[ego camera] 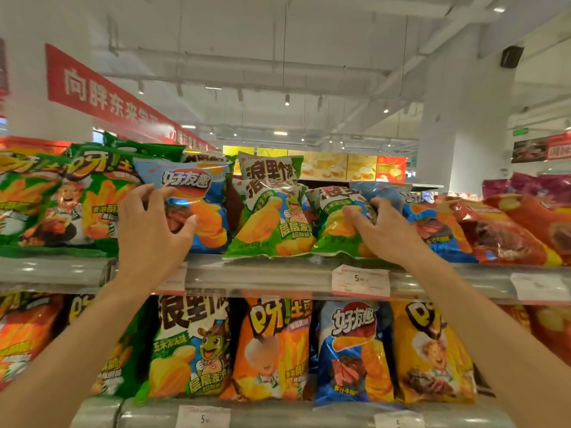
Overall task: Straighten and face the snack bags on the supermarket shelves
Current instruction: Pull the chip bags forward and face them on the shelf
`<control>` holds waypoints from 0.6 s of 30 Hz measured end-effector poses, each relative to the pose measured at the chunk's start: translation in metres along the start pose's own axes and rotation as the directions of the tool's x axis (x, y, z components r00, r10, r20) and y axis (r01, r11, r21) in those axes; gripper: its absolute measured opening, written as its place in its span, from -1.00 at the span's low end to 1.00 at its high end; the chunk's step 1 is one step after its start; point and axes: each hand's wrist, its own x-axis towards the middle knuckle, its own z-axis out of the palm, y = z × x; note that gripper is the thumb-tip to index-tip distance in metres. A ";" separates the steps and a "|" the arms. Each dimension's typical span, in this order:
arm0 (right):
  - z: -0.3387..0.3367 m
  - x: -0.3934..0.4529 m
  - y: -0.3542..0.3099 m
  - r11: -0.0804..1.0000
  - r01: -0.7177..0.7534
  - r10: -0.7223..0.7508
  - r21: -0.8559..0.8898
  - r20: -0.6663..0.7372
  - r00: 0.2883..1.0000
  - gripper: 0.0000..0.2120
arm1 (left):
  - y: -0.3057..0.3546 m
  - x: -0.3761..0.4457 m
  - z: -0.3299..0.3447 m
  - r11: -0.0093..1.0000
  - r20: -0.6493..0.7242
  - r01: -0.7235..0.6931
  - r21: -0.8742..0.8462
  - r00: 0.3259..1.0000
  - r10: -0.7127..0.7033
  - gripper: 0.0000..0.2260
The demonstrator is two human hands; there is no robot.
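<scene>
On the top shelf (262, 273) a blue chip bag (197, 193) leans tilted between green bags. My left hand (151, 223) is at its left side, fingers curled round its edge, thumb against its front. To the right stand a green wavy-chip bag (272, 223) and a second green bag (336, 230) beside it. My right hand (383, 230) grips the right edge of that second green bag, where another blue bag (432, 223) overlaps it. Both arms reach up from below.
Green fries bags (77, 199) fill the shelf's left end, red bags (519, 230) its right end. The lower shelf holds upright green, orange, blue and yellow bags (349, 353). Price tags (360, 281) hang on the shelf rails. A white pillar (463, 118) stands behind.
</scene>
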 end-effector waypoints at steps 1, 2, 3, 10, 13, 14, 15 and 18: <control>0.000 0.001 -0.001 1.000 -0.017 0.017 0.007 0.027 0.999 -0.11 | -0.002 0.000 0.001 1.000 0.025 0.017 -0.018 1.000 -0.016 -0.47; 0.002 0.001 -0.001 1.000 -0.030 0.030 -0.001 0.058 0.998 -0.02 | -0.004 -0.001 0.002 0.999 0.054 0.033 -0.042 0.998 -0.031 -0.44; 0.004 0.002 -0.001 0.999 -0.038 0.039 -0.018 0.085 0.996 0.05 | -0.005 -0.002 0.002 0.997 0.080 0.045 -0.065 0.996 -0.040 -0.42; 0.007 0.003 0.001 0.989 -0.051 0.058 0.140 -0.044 0.997 -0.07 | -0.005 -0.003 0.001 0.990 0.164 0.085 -0.113 0.984 -0.066 -0.41; 0.007 0.002 0.000 0.969 -0.058 0.079 0.239 -0.078 0.994 -0.09 | -0.004 -0.001 -0.001 0.990 0.184 0.093 -0.103 0.980 -0.073 -0.41; 0.007 0.002 -0.001 0.960 -0.058 0.084 0.275 -0.085 0.993 -0.09 | -0.004 -0.001 -0.002 0.991 0.190 0.096 -0.094 0.979 -0.076 -0.40; 0.006 0.001 -0.002 0.947 -0.059 0.091 0.316 -0.088 0.992 -0.09 | -0.005 0.000 -0.002 0.992 0.196 0.095 -0.086 0.977 -0.077 -0.40; 0.004 -0.001 -0.007 0.909 -0.049 0.095 0.413 -0.092 0.991 -0.12 | -0.006 0.002 -0.002 0.994 0.210 0.083 -0.074 0.975 -0.065 -0.39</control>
